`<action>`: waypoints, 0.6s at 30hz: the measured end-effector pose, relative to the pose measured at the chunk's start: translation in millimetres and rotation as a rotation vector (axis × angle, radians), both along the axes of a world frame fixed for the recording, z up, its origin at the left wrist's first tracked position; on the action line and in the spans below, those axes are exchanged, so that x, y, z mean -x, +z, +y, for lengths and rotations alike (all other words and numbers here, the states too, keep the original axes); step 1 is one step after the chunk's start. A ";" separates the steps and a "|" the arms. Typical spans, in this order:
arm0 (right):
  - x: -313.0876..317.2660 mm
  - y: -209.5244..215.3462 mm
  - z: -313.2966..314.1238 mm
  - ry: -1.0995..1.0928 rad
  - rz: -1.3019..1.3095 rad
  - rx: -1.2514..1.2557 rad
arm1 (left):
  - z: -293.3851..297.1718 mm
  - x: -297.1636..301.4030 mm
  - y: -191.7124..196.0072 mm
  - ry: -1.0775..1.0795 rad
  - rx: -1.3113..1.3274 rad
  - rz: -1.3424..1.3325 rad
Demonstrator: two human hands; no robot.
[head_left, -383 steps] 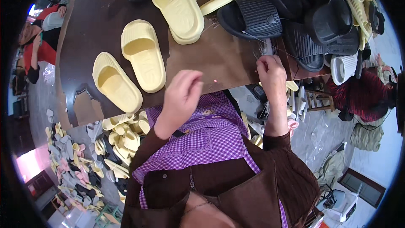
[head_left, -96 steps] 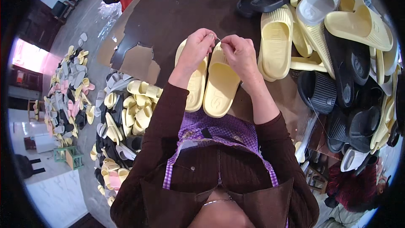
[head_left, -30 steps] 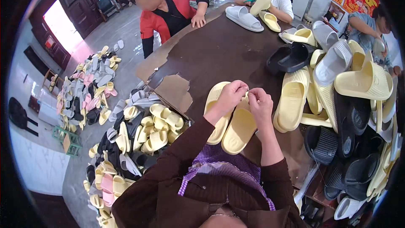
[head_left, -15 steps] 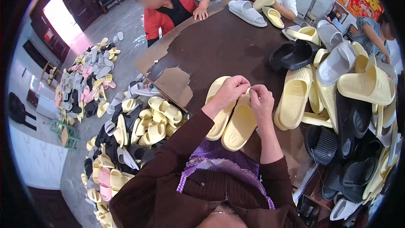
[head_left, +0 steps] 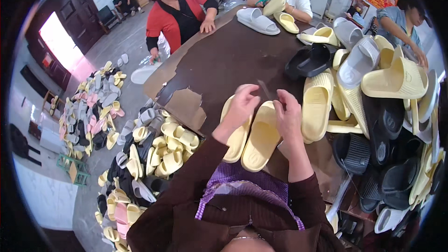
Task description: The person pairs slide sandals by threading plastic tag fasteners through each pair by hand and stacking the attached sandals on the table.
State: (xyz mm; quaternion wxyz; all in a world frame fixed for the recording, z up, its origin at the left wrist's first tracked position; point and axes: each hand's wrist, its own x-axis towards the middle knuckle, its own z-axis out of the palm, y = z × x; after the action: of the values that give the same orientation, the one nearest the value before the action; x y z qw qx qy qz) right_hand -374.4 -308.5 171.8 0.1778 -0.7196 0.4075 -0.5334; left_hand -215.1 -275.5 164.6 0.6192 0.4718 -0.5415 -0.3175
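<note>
Two pale yellow slide slippers lie side by side at the table's near edge, toes toward me: a left slipper (head_left: 236, 142) and a right slipper (head_left: 261, 144). Over the left slipper's far end is my left hand (head_left: 241, 108), its thumb and fingers parted and holding nothing I can see. My right hand (head_left: 288, 113) hovers at the right slipper's outer side, fingers loosely bent and apart. A thin, blurred translucent strip (head_left: 264, 88) shows between and beyond my fingertips; I cannot tell whether it touches them. Another yellow slipper (head_left: 318, 108) lies right of my right hand.
Yellow, grey and black slippers are piled on the right, including a black slipper (head_left: 352, 156). The brown table (head_left: 224, 51) has torn covering on its left. More slippers heap on the floor (head_left: 86, 196). Three people stand or sit around the table; one in red holds a grey slipper (head_left: 143, 73).
My hands have come apart from a fingertip pinch, and the strip now shows between them. The person in red has straightened up, a grey slipper now visible in hand. The whole view has shifted slightly.
</note>
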 end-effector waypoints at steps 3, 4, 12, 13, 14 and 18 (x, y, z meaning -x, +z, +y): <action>22.1 30.1 16.8 0.032 0.060 0.099 | 34.3 -30.7 1.0 0.240 0.092 -0.286; 33.6 36.0 28.5 0.122 0.105 0.041 | 52.0 -43.8 -0.4 0.294 0.034 -0.365; 78.2 11.2 120.0 0.448 0.484 -0.265 | 174.1 -71.3 -48.1 0.239 -0.570 -0.348; 76.0 6.6 128.4 0.430 0.483 -0.316 | 179.4 -58.9 -34.9 0.126 -0.695 -0.164; 71.5 5.6 134.1 0.425 0.480 -0.364 | 184.6 -49.6 -26.4 0.023 -0.816 0.023; 54.9 -9.3 136.4 0.356 0.581 -0.166 | 181.2 -25.2 -35.4 -0.015 -0.791 0.239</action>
State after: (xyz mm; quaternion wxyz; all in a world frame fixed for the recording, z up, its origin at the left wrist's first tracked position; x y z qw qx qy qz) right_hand -429.3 -172.1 162.5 0.2025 -0.8842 0.3510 -0.2322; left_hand -189.9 -94.3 129.2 0.4462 0.6294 -0.3053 -0.5581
